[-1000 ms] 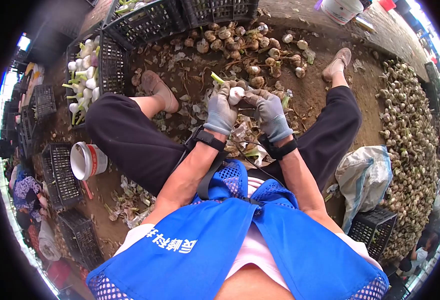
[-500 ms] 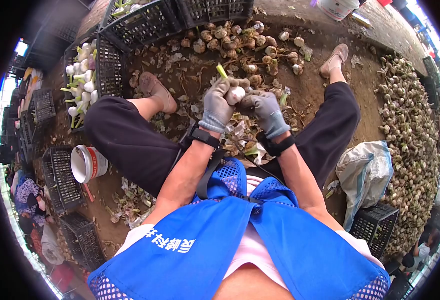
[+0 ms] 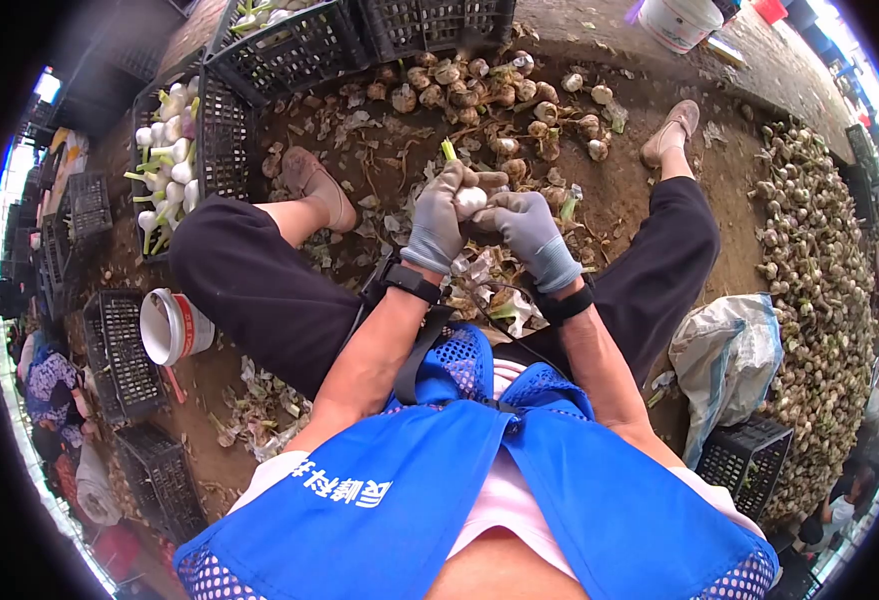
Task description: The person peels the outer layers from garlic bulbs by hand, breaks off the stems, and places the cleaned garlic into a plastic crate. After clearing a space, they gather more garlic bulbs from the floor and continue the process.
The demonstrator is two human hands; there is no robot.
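Note:
Between my legs, my gloved left hand (image 3: 437, 212) is wrapped around a white garlic bulb (image 3: 471, 201). The bulb's short green stem (image 3: 448, 149) sticks up past the fingers on the far side. My gloved right hand (image 3: 530, 228) is closed against the bulb's right side, fingers bent and pressed to its outer skin; the fingertips are partly hidden. Beneath both hands, loose peeled skins and trimmings (image 3: 508, 302) litter the dirt. Beyond them lies a small heap of unpeeled garlic bulbs (image 3: 465, 88) with dry brownish skins.
At the left, a black crate (image 3: 228, 140) holds clean white garlic bulbs (image 3: 172, 165) with green stems. More black crates (image 3: 295, 58) stand ahead. A white bucket (image 3: 167, 328) lies tilted on the left. On the right are a white sack (image 3: 728, 350) and a large garlic pile (image 3: 820, 300).
Both hands have shifted slightly toward me. The right fingers have moved over the bulb's near right side, and more of its white surface shows. The left hand keeps its hold.

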